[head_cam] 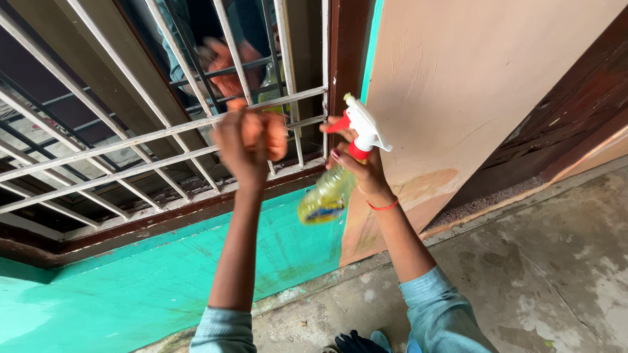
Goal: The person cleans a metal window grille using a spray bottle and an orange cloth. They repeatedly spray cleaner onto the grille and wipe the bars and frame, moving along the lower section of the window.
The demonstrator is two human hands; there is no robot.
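Left hand [252, 140] motion-blurred, its grasp unclear; spray bottle [327, 193] blurred; both sleeves cut off below

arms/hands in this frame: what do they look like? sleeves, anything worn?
Both arms wear light blue sleeves pushed up, leaving the forearms bare. The left sleeve ends at a cuff near the frame's bottom edge; the right sleeve bunches below the elbow. The right hand has a thin red thread bracelet at the wrist and dark polish on one nail. The left hand is bare, blurred.

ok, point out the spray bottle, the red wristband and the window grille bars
clear yellow-liquid spray bottle with white and red trigger head [327, 195]: head view, on the bottle body.
thin red wristband [383, 206]: head view, on the band at the wrist.
white metal window grille bars [131, 140]: head view, on a horizontal bar.
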